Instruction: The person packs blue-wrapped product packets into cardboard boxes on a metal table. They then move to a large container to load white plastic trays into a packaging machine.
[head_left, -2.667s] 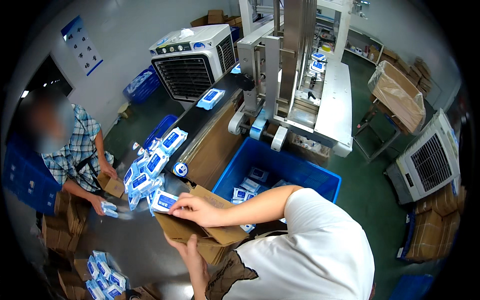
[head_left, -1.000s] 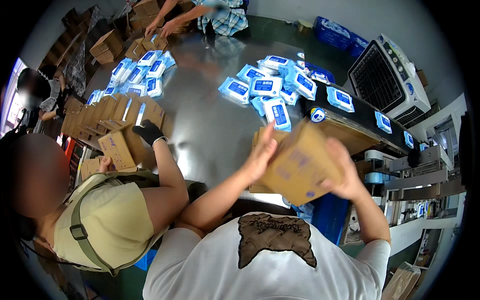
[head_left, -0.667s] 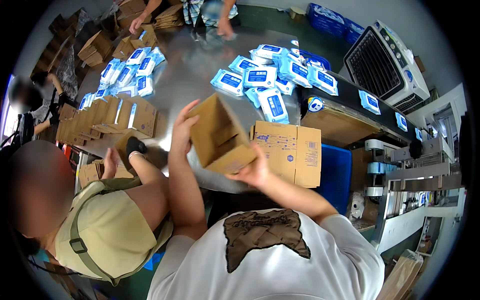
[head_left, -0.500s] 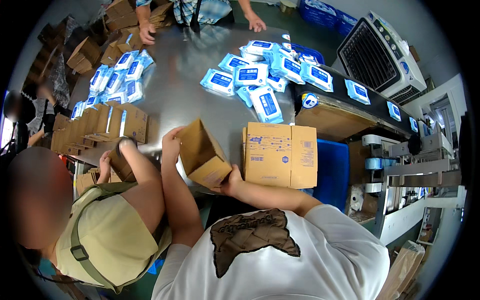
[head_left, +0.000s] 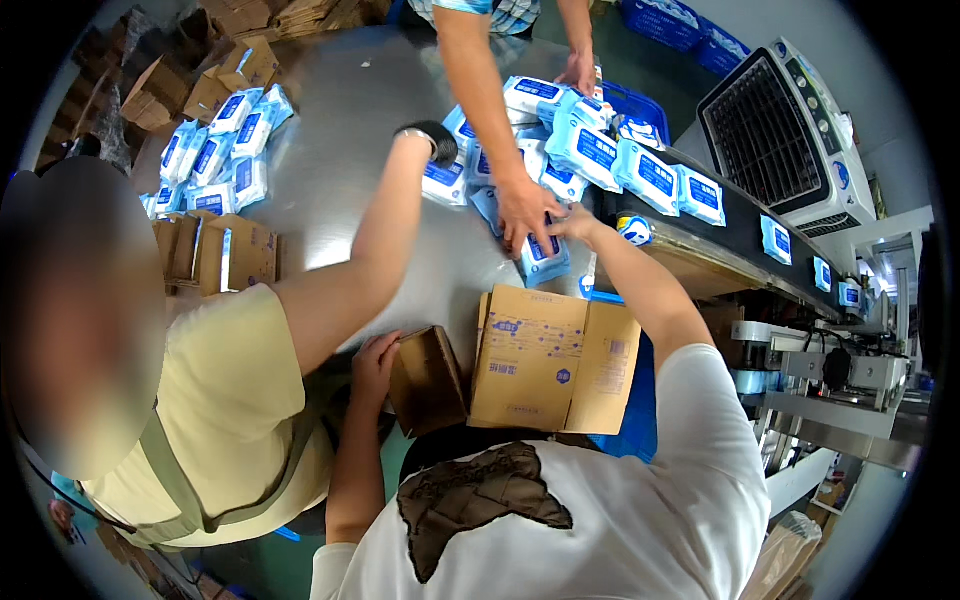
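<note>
Head view: blue-white pack (head_left: 545,268) partly hidden under co-worker's hand (head_left: 527,208), beside right hand (head_left: 577,224).

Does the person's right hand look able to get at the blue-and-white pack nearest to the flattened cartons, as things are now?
Probably yes, though not freely: the right hand is right beside the blue-and-white pack, but a co-worker's hand covers part of it in this view.

right hand (head_left: 580,223): off open box (head_left: 426,384), now near blue pack (head_left: 546,267) | co-worker's hand (head_left: 526,212): now on that pack
</note>
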